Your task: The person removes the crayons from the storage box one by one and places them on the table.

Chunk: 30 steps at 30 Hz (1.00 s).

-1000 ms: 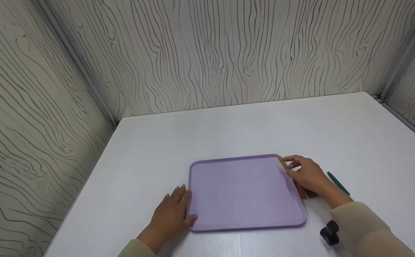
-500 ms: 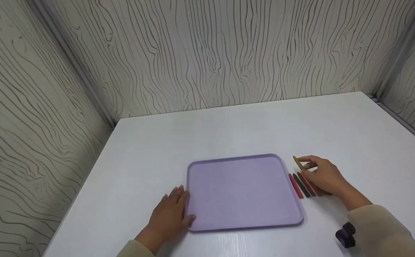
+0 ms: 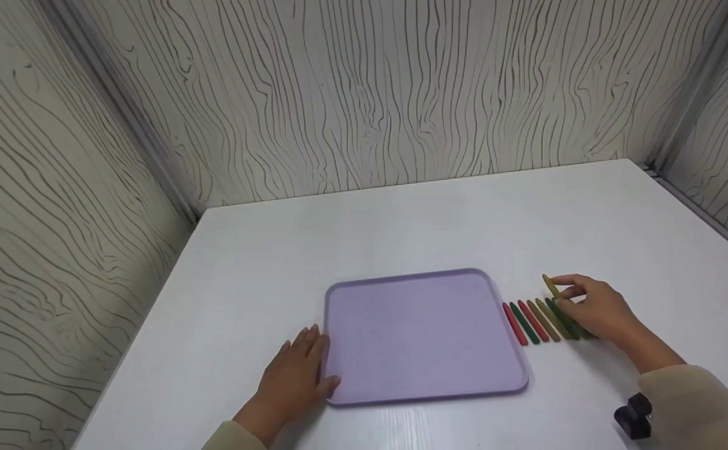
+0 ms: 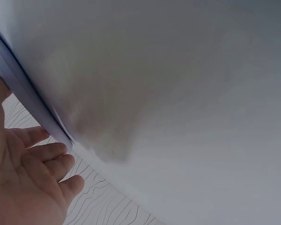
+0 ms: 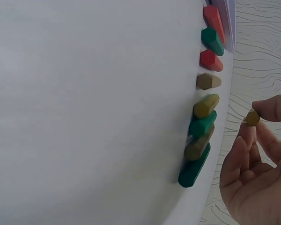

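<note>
My right hand (image 3: pixel 598 309) pinches a yellow-olive crayon (image 3: pixel 549 284) between thumb and fingertips, raised above a row of crayons. In the right wrist view the held crayon (image 5: pixel 252 118) shows its hexagonal end. The row beside the purple tray (image 3: pixel 426 337) starts with a red crayon (image 3: pixel 515 324), then a green crayon (image 3: pixel 525 322) and a second red crayon (image 5: pixel 210 61). Beyond them lie brownish, yellow and green ones, the far end partly hidden by my right hand. My left hand (image 3: pixel 292 378) rests at the tray's left edge, fingers extended along it and thumb over the rim.
The white table (image 3: pixel 351 231) meets patterned panels (image 3: pixel 364 94) at the back and sides. A black device (image 3: pixel 633 417) is at my right wrist, beside the beige sleeve (image 3: pixel 695 400).
My right hand has moved right from the tray's upper right corner, carrying the yellow crayon over the row and uncovering more crayons. The left hand stays at the tray.
</note>
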Tool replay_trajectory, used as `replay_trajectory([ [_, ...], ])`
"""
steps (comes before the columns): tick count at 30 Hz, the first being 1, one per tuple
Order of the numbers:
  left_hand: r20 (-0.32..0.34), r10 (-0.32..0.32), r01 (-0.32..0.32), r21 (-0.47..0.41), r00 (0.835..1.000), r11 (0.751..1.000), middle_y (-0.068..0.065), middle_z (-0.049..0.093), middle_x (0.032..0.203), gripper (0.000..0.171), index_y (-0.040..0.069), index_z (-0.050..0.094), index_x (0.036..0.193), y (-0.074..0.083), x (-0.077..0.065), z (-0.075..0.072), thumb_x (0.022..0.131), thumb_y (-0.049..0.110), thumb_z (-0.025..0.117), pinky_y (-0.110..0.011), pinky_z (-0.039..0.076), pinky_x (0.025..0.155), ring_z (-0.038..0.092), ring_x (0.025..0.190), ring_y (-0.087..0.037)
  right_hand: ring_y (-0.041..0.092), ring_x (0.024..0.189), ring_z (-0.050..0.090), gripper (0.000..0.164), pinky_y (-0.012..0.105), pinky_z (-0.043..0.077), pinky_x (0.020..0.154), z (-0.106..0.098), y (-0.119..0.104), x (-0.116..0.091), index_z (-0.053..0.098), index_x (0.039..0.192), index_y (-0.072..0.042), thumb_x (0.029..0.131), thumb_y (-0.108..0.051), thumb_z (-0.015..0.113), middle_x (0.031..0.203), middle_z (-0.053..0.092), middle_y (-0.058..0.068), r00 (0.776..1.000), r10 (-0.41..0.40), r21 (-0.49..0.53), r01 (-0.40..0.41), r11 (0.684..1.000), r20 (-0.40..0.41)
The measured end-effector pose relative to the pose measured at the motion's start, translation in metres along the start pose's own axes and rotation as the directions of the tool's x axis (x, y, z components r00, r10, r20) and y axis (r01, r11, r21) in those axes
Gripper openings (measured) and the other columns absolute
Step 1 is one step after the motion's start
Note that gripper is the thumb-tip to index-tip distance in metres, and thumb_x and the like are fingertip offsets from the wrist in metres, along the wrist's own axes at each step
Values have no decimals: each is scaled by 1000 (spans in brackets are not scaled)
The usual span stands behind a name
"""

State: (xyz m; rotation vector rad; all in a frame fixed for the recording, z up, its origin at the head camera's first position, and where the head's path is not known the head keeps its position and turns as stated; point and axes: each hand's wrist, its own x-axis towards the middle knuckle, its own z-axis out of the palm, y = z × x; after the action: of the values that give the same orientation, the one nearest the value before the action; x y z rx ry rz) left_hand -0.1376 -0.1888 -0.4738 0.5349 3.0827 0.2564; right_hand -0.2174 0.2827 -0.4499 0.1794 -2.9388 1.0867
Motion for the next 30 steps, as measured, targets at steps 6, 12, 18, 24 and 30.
replay_trajectory([
  [6, 7, 1, -1, -2, 1000, 1000, -21, 35, 147, 72, -3, 41, 141, 1, -1, -2, 91, 46, 58, -54, 28, 108, 32, 135, -38, 35, 89, 61, 44, 36, 49, 65, -7, 12, -6, 49, 129, 8, 90, -11, 59, 106, 61, 26, 1000, 23, -25, -24, 999, -11],
  [12, 46, -14, 14, -6, 999, 1000, -20, 30, 150, 75, -1, 36, 144, 1, -1, -2, 92, 50, 55, -54, 24, 109, 27, 138, -36, 30, 84, 59, 45, 32, 47, 58, -14, 27, -12, 47, 131, 8, 91, -10, 57, 109, 58, 30, 999, 52, -25, -52, 998, 1],
  [18, 46, -17, 18, -6, 999, 1000, -20, 29, 151, 75, 0, 35, 145, -1, 0, 0, 92, 50, 54, -54, 24, 109, 26, 138, -36, 28, 82, 57, 48, 32, 48, 58, -19, 38, -16, 45, 133, 9, 91, -12, 56, 114, 54, 35, 995, 101, -14, -101, 995, 12],
  [24, 39, -16, 15, 5, 999, 1000, -20, 30, 151, 75, 0, 36, 144, -1, 1, 1, 92, 49, 55, -54, 24, 109, 27, 138, -36, 29, 82, 55, 47, 32, 46, 58, -21, 42, -19, 46, 130, 11, 89, -11, 56, 111, 55, 35, 993, 118, -42, -117, 992, 17],
  [30, 42, -22, 22, 11, 999, 1000, -20, 30, 150, 75, -1, 37, 144, 0, 1, 0, 92, 49, 56, -53, 25, 109, 27, 138, -36, 30, 83, 56, 46, 31, 47, 59, -21, 46, -19, 47, 129, 12, 90, -10, 57, 112, 55, 37, 992, 125, -59, -123, 991, 35],
])
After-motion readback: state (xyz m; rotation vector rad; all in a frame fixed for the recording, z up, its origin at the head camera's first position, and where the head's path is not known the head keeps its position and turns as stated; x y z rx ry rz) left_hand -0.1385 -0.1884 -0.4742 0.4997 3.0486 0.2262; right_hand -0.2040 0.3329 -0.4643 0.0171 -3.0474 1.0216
